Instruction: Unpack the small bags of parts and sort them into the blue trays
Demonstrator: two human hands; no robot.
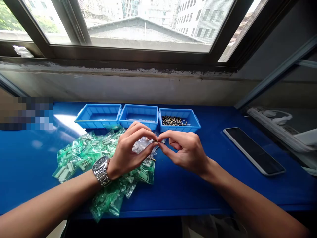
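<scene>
My left hand [131, 148] and my right hand [184, 152] meet above the blue bench top [210, 188], their fingertips pinching a small gold-tipped metal pin [155, 141] between them. Below my left hand lies a heap of green-tinted plastic bags [84, 155] holding pale parts. A clear plastic bag [145, 147] sits under the fingertips. Brass-and-black pins [173, 121] fill the bottom of the right blue bin [180, 129]. The left blue bin [99, 125] and middle blue bin [138, 125] hold small pale items. A steel wristwatch [101, 170] circles my left wrist.
A dark tablet or phone [254, 150] in a white frame lies on the bench at the right. Behind it stands a white power strip [277, 125] with a cable. A window [146, 26] rises behind the bench, and a pixelated patch covers the far left.
</scene>
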